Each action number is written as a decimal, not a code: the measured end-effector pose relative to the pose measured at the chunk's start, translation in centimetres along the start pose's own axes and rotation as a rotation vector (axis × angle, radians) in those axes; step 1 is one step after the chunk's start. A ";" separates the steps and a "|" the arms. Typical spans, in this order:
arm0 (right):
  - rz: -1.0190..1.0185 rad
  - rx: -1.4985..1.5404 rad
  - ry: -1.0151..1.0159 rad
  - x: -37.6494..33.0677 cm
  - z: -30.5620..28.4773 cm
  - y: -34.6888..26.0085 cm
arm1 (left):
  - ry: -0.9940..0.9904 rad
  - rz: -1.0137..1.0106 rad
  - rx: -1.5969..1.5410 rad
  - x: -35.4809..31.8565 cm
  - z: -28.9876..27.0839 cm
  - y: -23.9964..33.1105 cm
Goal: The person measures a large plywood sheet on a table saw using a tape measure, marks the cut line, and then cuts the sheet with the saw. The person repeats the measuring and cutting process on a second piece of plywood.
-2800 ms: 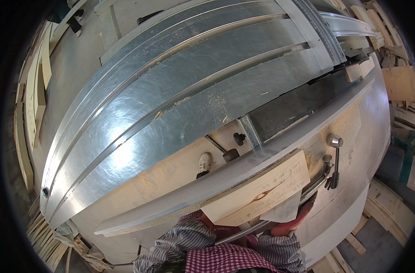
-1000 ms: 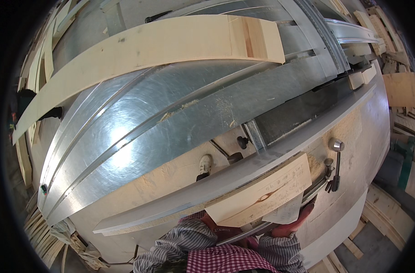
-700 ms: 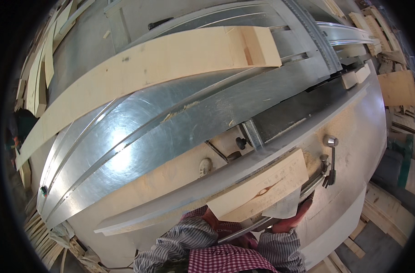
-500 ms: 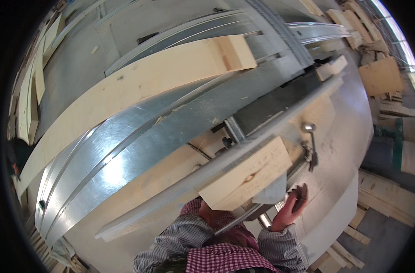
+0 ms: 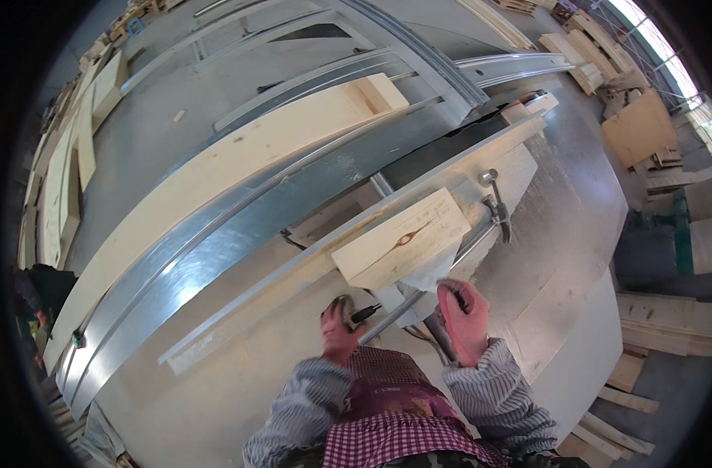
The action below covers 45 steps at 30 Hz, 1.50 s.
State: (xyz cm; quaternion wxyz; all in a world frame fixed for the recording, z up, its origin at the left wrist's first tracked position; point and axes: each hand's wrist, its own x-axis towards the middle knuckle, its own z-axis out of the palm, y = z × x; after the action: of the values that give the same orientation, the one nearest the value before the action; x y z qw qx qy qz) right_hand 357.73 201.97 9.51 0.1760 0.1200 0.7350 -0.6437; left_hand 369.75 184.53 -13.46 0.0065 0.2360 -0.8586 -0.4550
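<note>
My left hand, in a pinkish glove, is closed around a black marker-like object, its thin end pointing right. My right hand is curled closed beside the right end of a metal bar; whether anything is inside its fingers I cannot make out. Just beyond both hands a short pale wood block with a dark knot and faint handwriting lies tilted against a long fence rail. A whitish sheet-like piece shows under the block's near edge. To the block's right stands a metal clamp handle with a ball end.
A long thick wood beam lies across the metal sliding table on the far side. A broad metal tabletop spreads to the right. Stacked boards and a plywood sheet are on the right; long timbers lie far left.
My left hand has come out from under the block, now showing the black object. My right hand has gone from spread fingers to curled and moved up and left. The view has shifted.
</note>
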 end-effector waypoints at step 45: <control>-0.246 -0.690 0.199 -22.2 -6.7 14.2 | 0.262 -0.892 -1.300 -4.1 -37.0 -19.0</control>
State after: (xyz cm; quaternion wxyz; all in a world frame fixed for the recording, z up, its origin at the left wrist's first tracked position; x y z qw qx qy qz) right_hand 382.94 211.76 6.59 0.0552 0.0263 0.9310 -0.3598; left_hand 389.34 148.42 -5.90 0.0608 0.5578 -0.2384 -0.7926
